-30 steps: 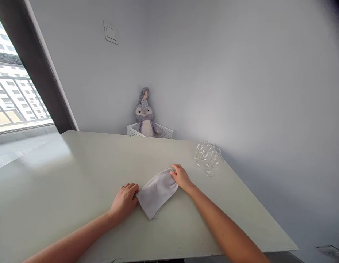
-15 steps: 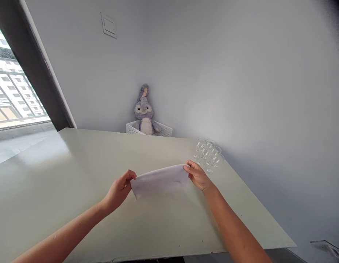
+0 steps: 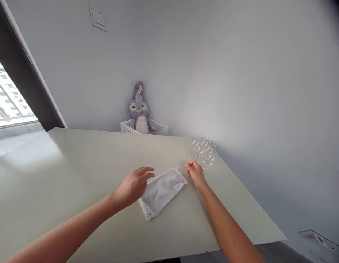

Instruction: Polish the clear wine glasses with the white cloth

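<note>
A folded whitish cloth (image 3: 164, 191) lies flat on the pale table (image 3: 98, 164), its near left corner and right edge showing layered folds. Over its left end hovers my left hand (image 3: 135, 185), open, fingers stretched toward the right and nothing in them. Just past the cloth's upper right corner is my right hand (image 3: 196, 173), apart from the cloth, its fingers loosely curled together with nothing visible in them. Behind that hand stands a cluster of several clear stemmed glasses (image 3: 203, 149), some partly hidden by one another.
At the table's far edge a grey plush toy (image 3: 140, 113) sits in a white perforated basket (image 3: 162, 130). Walls meet behind it, with a light switch (image 3: 98, 17) at upper left. A window (image 3: 10, 95) is at far left. The table's right edge runs beside the wall.
Both hands have let go of the cloth, which was held up between them and now lies on the table. The left hand has moved slightly right; the view has shifted a little.
</note>
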`<state>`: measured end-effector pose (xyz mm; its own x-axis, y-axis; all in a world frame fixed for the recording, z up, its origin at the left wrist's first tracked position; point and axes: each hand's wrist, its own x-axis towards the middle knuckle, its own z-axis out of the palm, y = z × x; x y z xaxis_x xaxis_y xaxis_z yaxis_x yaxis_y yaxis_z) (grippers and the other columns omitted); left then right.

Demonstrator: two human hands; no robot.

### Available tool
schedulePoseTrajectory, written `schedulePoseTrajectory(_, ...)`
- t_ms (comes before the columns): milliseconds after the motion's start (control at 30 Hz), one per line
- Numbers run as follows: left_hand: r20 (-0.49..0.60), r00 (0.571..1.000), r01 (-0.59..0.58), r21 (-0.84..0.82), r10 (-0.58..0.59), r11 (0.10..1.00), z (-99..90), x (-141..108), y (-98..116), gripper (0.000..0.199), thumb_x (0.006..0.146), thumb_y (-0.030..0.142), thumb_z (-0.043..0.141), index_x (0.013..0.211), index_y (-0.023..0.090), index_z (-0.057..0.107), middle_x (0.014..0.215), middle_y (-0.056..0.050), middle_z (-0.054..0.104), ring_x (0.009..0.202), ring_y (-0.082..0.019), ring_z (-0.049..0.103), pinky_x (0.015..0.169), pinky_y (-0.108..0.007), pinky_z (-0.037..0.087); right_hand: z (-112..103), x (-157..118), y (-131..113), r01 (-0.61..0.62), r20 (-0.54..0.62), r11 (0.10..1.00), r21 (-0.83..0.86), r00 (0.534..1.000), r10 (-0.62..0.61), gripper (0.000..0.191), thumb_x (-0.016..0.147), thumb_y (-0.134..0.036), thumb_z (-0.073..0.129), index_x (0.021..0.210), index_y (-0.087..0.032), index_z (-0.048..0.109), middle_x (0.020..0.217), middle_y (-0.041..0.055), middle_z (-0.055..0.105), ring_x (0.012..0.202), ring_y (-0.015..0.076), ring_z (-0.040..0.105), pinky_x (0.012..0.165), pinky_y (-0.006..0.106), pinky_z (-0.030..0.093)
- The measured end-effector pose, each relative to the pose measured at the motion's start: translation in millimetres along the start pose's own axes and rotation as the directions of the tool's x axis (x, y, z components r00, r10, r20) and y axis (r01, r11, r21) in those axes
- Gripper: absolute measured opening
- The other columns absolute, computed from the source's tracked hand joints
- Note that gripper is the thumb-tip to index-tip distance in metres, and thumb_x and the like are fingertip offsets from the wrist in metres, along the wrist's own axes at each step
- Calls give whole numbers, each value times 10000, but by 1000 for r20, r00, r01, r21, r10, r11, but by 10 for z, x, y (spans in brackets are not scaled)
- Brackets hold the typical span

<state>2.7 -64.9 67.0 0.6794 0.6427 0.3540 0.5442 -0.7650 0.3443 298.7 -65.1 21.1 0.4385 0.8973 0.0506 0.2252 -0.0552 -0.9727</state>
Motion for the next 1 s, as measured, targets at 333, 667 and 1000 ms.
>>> schedulePoseTrajectory(333,325,889,-360,66,321,931,1144,815,-53,522,890,456,235,1376,266,227,1441,-5,249,1329,-216,174,1062,-415,170,99,-24,265,-28,-190,982,186,980,64,278,673,-462,574,729,-191,554,612,-14,572,470,102,470,428,222,383)
schedulePoseTrajectory(667,249,952,116,249,-179,962,1015,1535,-1186,530,876,437,254,1367,238,268,1444,-39,246,1321,-236,190,1058,-444,164,-27,-46,318,-76,-115,956,284,987,113,245,688,-425,636,729,-189,586,626,-20,539,526,89,434,492,213,385)
schedulePoseTrajectory(1000,29,708,637,405,-705,656,-230,600,-2849,532,883,378,212,1376,183,247,1457,-80,196,1325,-269,163,1035,-479,159,-43,-38,362,-87,-59,978,189,993,100,287,710,-456,615,809,-187,598,627,-22,512,515,97,407,499,234,362)
